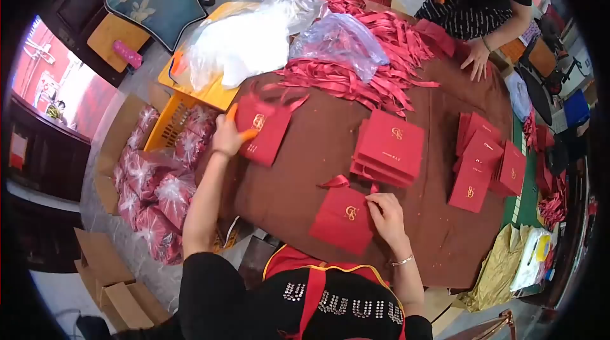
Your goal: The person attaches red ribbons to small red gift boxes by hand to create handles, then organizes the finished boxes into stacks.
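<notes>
My left hand [232,133], orange covers on thumb and forefinger, grips the left edge of a red gift bag [272,135] with a gold logo; a ribbon shows at its top. Close to my body, a smaller-looking red gift bag [343,220] lies flat with ribbon ends at its upper edge. The curled fingers of my right hand [387,216] pinch its right edge near the ribbon. Just beyond it sits a stack of red bags [389,146]. More red bags [481,162] lie in overlapping piles at the right.
Red ribbons [400,41] heap at the table's far side beneath a clear plastic bag [340,41]. A co-worker's hand [478,59] rests on the brown tablecloth [305,175]. Plastic-wrapped red bundles [152,194] and a yellow crate [166,121] stand left of the table.
</notes>
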A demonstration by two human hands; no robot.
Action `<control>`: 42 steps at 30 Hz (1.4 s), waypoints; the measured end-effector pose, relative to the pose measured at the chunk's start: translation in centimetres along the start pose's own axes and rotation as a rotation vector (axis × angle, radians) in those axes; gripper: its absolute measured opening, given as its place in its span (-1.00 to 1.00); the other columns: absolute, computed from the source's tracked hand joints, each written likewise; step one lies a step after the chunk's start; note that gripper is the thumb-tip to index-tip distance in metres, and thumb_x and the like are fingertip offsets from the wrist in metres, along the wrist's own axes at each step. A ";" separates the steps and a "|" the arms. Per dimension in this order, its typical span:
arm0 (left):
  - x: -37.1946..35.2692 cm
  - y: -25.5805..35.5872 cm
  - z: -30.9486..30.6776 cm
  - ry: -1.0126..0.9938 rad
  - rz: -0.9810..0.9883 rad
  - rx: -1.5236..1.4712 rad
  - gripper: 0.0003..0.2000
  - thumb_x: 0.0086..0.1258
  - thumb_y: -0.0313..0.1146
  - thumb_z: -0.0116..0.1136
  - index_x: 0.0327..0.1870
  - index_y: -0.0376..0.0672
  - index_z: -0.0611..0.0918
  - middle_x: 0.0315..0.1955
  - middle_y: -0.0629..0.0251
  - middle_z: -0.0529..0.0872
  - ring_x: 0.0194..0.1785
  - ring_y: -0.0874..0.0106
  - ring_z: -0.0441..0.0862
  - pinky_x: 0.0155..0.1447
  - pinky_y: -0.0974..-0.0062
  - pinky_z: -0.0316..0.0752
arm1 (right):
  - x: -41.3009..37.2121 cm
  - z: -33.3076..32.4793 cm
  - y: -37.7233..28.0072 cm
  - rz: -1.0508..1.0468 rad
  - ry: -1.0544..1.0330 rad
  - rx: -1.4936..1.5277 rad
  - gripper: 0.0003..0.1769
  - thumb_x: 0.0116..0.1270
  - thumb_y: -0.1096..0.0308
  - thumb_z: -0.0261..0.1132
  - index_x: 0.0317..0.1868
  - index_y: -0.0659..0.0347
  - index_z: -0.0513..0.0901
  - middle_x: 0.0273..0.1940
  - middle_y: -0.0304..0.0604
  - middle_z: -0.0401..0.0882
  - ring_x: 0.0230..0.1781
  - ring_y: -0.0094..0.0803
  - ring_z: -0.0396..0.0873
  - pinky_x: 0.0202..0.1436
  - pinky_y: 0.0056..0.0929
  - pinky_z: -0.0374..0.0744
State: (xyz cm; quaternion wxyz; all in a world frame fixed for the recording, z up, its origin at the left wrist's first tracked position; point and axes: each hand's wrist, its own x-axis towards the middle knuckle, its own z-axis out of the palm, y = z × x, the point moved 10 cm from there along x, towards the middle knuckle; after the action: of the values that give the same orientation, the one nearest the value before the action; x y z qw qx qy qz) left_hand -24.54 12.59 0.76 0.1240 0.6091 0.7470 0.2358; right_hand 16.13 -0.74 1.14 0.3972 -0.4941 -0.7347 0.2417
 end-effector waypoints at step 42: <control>32.0 32.4 3.4 -0.391 0.319 -0.634 -0.55 0.06 -0.64 -0.17 0.00 -0.23 0.62 -0.42 0.43 0.60 -0.51 0.65 0.39 -0.43 0.70 0.26 | 0.9 3.1 2.6 0.024 -0.054 -0.001 -0.83 0.08 0.39 0.36 -0.26 0.10 0.66 -0.24 -0.29 0.65 -0.26 -0.37 0.57 -0.15 -0.41 0.37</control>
State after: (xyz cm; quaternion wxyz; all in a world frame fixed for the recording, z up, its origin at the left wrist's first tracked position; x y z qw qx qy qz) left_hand -2.64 49.03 17.35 0.4073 0.6825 0.4956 0.3503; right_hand 14.76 1.20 -2.29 0.3741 -0.4962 -0.7393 0.2593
